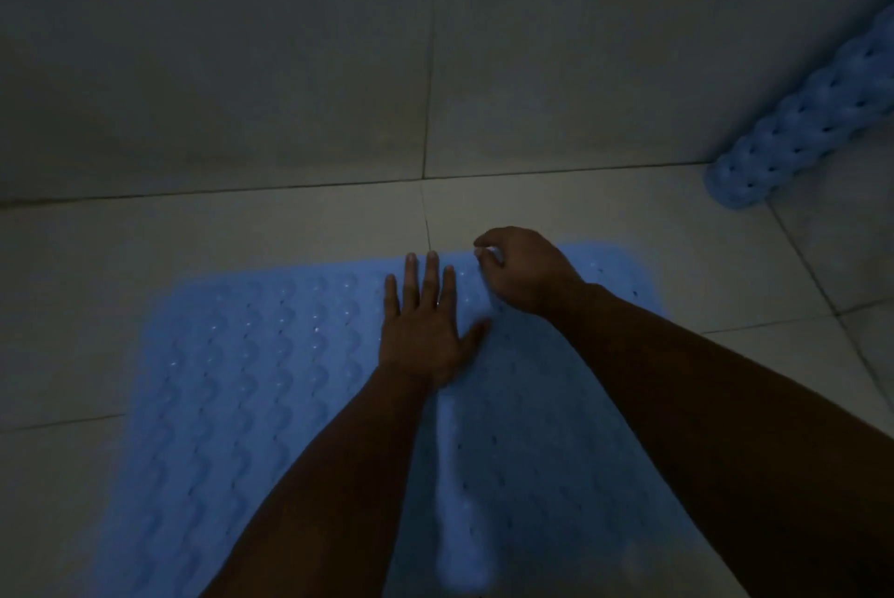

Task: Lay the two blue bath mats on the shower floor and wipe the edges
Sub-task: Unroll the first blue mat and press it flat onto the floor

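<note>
**Mat one flat, far edge being set; mat two still rolled**

Head view: the first blue bath mat [251,379] lies unrolled on the tiled shower floor [629,220], long axis running from the camera toward the wall [290,41], far edge just short of it. A raised ridge runs down the mat's middle between the forearms.

Left hand [425,331]: palm down, fingers straight and spread, pressing the mat near the far edge. Right hand [522,273]: just beside it, further forward, fingers curled at the far edge. Looks like a pinch on the mat rim, but the frame is dim and blurred, so I can't confirm the grip.

The second mat, a rolled blue bath mat [803,128], leans in the corner to the far right, well apart from both hands. Right hand is the nearer one for fetching it (my call, not seen).

No cloth visible, so the edge wipe is probably still to do.
</note>
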{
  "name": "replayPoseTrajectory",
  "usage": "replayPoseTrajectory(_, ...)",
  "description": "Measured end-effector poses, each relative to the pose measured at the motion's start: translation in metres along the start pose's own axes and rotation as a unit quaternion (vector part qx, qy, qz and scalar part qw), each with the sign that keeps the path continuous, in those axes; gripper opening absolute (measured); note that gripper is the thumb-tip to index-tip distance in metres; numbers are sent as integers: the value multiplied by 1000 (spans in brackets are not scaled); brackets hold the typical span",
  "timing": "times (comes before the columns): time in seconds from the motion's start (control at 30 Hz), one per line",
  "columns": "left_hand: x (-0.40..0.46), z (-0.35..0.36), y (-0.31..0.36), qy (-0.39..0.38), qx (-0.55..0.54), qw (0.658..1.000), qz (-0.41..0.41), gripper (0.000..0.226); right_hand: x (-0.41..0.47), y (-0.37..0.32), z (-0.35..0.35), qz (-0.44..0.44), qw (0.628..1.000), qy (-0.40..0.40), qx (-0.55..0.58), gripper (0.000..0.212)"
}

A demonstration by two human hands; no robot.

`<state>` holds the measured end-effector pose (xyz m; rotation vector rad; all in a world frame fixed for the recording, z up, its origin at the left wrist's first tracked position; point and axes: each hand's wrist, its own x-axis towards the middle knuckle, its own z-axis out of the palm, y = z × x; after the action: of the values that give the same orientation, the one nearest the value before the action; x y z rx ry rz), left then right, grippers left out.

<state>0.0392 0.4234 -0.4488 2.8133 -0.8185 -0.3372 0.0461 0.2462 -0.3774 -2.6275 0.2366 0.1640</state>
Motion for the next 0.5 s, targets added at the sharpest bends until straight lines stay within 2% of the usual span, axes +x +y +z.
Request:
replayPoseTrajectory(0.13, -1, 18, -1, 46, 29, 998, 11, 101, -3, 32, 20, -42, 995, 88, -4, 45)
replayPoseTrajectory(0.23, 2, 19, 0, 47, 23, 998, 19, 103, -9, 44, 23, -29, 994, 100, -35, 49)
replayPoseTrajectory(0.37, 3, 12, 2, 7, 13, 1000, 7, 99, -13, 50, 14, -11, 996, 68, -54, 58)
replayPoseTrajectory(0.43, 10, 1, 4, -57, 5, 998, -4, 95, -8, 43, -1, 3, 999, 1, -52, 64)
replayPoseTrajectory(0.5, 26, -21, 8, -140, -18, 990, -22, 91, -4, 29, -21, 29, 995, -66, -73, 53)
